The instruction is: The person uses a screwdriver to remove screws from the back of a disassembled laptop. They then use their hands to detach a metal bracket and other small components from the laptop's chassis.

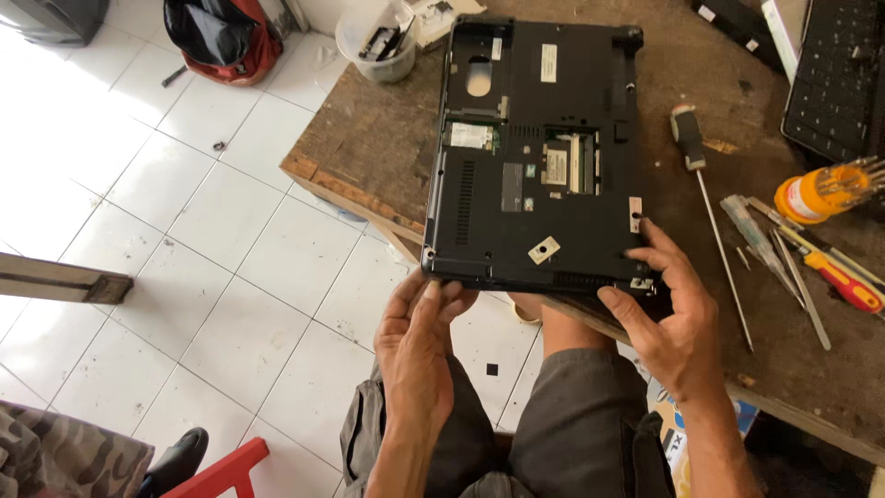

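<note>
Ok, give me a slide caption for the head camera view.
Both hands, left and right, grip an upturned black laptop at a wooden workbench edge.

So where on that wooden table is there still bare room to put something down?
Bare wood lies left of the upturned laptop, between it and the table edge below the white tub. A narrower strip runs between the laptop and the long screwdriver. The right side is crowded: loose tools, an orange bit holder, a keyboard.
</note>
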